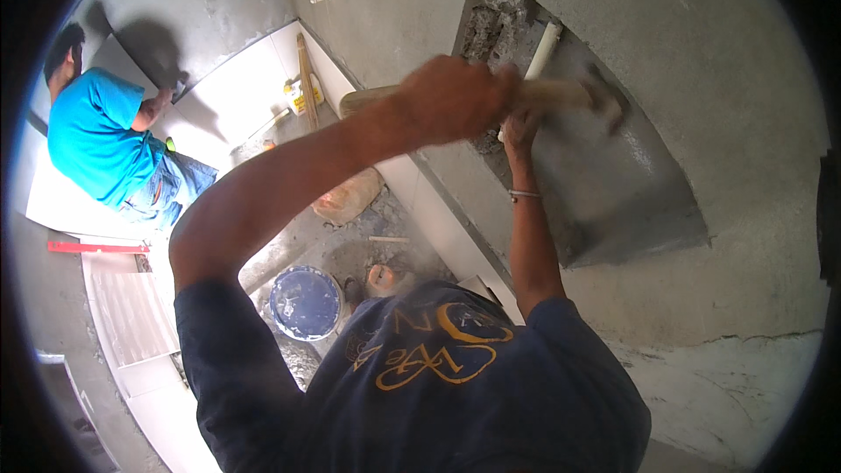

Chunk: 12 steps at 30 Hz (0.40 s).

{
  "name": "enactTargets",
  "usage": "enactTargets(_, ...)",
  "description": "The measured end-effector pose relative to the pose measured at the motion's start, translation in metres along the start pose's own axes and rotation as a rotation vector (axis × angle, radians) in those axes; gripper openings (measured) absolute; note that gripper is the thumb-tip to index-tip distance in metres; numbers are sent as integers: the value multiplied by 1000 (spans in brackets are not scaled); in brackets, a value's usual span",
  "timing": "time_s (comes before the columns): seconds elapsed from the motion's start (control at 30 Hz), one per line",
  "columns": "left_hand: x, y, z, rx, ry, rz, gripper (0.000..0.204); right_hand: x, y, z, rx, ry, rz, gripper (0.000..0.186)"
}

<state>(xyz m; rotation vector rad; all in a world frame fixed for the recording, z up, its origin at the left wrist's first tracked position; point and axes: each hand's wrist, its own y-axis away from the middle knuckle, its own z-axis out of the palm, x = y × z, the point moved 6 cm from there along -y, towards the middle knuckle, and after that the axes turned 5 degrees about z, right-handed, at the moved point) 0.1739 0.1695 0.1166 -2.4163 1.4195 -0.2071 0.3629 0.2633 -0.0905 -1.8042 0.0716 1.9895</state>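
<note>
My left hand (460,101) is closed round the wooden handle of a hammer (561,95), held across in front of the wall. The hammer head, at the right end, is blurred by motion. Just below the hammer, my right hand (520,130) is closed at a white pipe (543,51), which slants over the wall recess. The hammer and my left hand partly cover the pipe and the fingers of my right hand. Broken, rough masonry (491,31) shows beside the pipe, next to a smooth grey patch (626,175).
At the left, a co-worker in a blue shirt (105,136) works at a white wall panel. A blue-lidded bucket (305,302), a plastic sack (349,197) and a yellow-white container (302,95) stand on the floor. A red level (98,247) lies at the far left.
</note>
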Motion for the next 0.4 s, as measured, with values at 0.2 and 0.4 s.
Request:
enactTargets(0.2,36,14,-9,209,-118,337,29,-30,43,7,-9,-29,127,36)
enactTargets(0.4,15,11,5,-8,-28,-24,32,37,-17,-14,-324,-74,221,48)
